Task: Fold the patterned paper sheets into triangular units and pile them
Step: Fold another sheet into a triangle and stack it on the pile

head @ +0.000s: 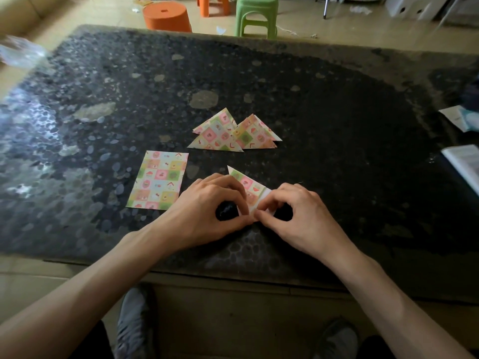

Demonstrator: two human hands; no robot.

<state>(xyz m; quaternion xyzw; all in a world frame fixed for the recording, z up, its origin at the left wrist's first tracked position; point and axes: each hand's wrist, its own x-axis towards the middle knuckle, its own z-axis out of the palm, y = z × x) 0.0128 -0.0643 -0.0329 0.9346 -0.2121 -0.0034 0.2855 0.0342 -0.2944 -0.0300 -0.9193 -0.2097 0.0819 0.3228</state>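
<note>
I look down on a dark, spotty desk [324,99]. Both hands are low on it, close to the near edge, and they meet over one paper [247,183].

The left hand [204,211] has its fingers curled, and the fingertips press down on the left part of the paper. The right hand [303,216] is curled too. Its thumb and first finger pinch the white strip at the bottom of the paper. The two hands touch at the fingertips, so I would call both of them narrow and holding the paper.

The paper is partly folded. One point sticks up and away from the hands, with pink and green squares on it. The rest is under the fingers and I cannot see its shape.

Just to the left of the left hand lies a flat sheet [159,180] with the same squares. It is not folded and it does not touch the hands.

Farther back, near the middle of the desk, is the pile [225,133] of folded triangles. They lie in two small heaps that touch and lap over each other.

At the right edge of the desk I see an open book [464,161]. Behind the desk, on the floor, stand an orange stool [167,16] and a green stool [256,14]
</note>
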